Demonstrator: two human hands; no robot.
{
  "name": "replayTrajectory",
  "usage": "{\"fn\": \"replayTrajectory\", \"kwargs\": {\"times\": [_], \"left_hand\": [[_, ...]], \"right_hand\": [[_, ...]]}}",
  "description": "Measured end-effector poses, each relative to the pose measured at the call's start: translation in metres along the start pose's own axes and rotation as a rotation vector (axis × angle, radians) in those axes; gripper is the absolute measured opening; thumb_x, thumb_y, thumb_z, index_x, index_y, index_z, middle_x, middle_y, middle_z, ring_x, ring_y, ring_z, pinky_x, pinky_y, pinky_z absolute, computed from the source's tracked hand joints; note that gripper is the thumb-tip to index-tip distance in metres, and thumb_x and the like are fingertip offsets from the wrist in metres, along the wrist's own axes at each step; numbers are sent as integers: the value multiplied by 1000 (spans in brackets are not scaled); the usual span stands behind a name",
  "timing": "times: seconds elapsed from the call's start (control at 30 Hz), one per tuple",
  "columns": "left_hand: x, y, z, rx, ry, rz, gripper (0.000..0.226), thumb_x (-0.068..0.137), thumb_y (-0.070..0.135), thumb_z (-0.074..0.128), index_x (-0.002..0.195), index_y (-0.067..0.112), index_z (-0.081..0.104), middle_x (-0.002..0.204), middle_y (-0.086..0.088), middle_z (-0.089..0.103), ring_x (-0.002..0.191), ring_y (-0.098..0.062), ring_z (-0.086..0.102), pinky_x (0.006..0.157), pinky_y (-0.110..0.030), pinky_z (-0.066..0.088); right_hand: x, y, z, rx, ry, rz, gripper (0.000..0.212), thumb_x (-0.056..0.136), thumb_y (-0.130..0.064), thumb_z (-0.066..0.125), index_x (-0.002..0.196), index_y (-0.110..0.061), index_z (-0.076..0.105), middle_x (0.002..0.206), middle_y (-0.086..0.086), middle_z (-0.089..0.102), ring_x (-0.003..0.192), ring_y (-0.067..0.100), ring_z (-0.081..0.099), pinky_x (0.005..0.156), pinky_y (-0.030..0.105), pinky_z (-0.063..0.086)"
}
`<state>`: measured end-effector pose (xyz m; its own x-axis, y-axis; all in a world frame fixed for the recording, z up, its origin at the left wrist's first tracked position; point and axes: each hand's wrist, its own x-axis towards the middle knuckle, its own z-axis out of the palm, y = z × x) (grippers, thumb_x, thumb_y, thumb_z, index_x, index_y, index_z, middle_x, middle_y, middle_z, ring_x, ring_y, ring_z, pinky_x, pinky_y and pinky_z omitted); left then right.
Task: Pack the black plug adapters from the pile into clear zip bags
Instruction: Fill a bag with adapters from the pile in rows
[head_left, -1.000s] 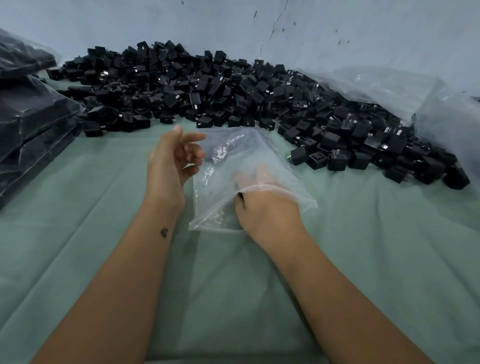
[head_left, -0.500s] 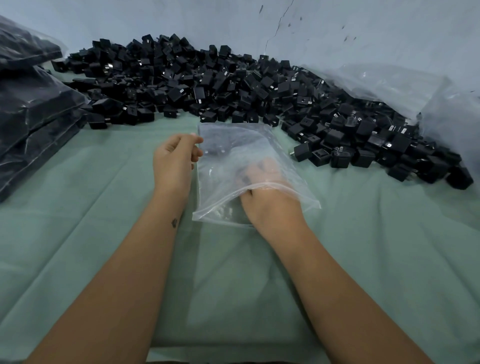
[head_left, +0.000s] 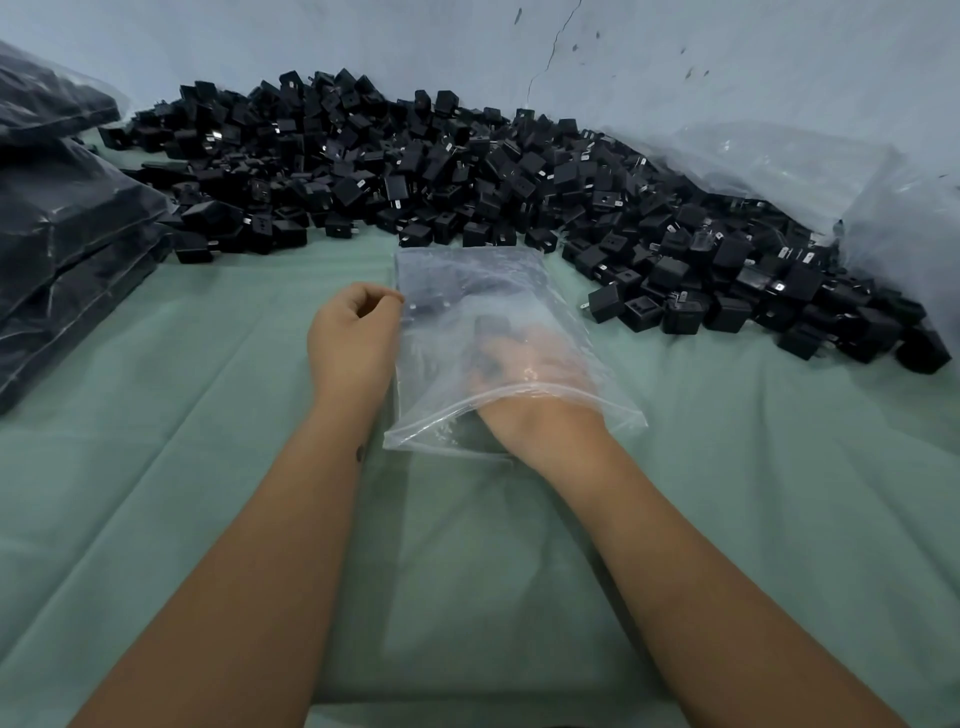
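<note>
Head view: the clear zip bag (head_left: 498, 332) lay on the green-clothed bench (head_left: 727, 493), its edge pinched by the left hand (head_left: 353, 338). The right hand (head_left: 524, 374) was inside, apparently curled round a black plug adapter (head_left: 488, 332). Release and a reach to the pile (head_left: 467, 171) were judged next.

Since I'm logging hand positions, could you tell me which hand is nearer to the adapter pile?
Left. The left hand pinches the bag's side edge just short of the pile; the right hand, inside the bag, sits farther back.
</note>
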<state>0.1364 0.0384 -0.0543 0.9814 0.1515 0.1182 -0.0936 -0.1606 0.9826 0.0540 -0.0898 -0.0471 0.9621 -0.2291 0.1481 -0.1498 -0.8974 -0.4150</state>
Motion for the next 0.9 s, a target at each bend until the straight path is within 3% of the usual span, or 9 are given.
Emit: {"fn": "replayTrajectory", "kwargs": {"times": [0.1,0.27,0.47,0.53,0.6,0.67,0.77,0.83,0.9], "left_hand": [[3,-3,1,14,-7,-15,15,84,21,57,82,24,72,56,17,60,53,-2,48,60,-26,43],[5,-7,3,21,-25,-20,16,82,25,55,80,28,71,52,20,57,43,2,43,57,-26,41],[4,-5,3,-28,-17,0,16,83,22,56,77,24,70,46,15,48,40,-4,34,52,-27,35],[2,-3,3,-63,-23,41,19,83,20,57,78,29,72,68,10,63,50,-10,45,59,-31,43],[-2,0,5,-49,-119,160,23,85,17,59,84,35,75,100,3,71,80,-21,61,81,-35,52],[-5,-1,7,24,-294,300,29,87,12,61,94,36,74,112,10,70,108,-9,61,98,-29,47],[-3,-8,9,236,-448,330,27,89,16,61,104,34,74,119,1,66,119,-14,56,106,-38,43],[-3,-10,8,360,-467,342,23,89,18,61,102,32,74,114,1,67,117,-19,53,106,-41,41],[-6,-10,8,479,-460,416,21,88,18,63,100,31,75,111,10,68,114,-17,48,105,-38,38]], "right_hand": [[14,0,0,47,18,-19,27,93,-40,44,114,-30,58,113,-6,53,110,22,50,97,38,45],[48,8,8,-55,20,-72,32,85,-33,56,116,-32,60,116,-4,58,101,18,58,89,36,53],[73,6,14,-236,-43,-181,26,81,-35,62,105,-28,63,96,-7,63,85,14,59,78,30,55],[71,8,20,-301,-32,-179,28,83,-37,58,110,-29,58,101,-4,61,89,17,56,81,31,52],[60,9,26,-206,-72,-117,33,92,-27,50,125,-26,53,124,6,57,104,23,52,92,32,44],[42,4,24,-56,-128,-88,40,96,-19,49,135,-15,48,138,15,47,125,31,44,106,39,35],[9,-6,5,-112,-175,-186,22,97,-31,43,110,-21,58,113,7,60,109,25,54,89,34,41],[-15,-15,-18,-216,-344,-254,20,94,-41,44,89,-26,56,94,-4,59,98,21,55,72,29,36],[-33,-24,-44,-161,-526,-274,26,93,-45,47,75,-27,54,80,-11,54,86,13,53,65,26,37]]}}
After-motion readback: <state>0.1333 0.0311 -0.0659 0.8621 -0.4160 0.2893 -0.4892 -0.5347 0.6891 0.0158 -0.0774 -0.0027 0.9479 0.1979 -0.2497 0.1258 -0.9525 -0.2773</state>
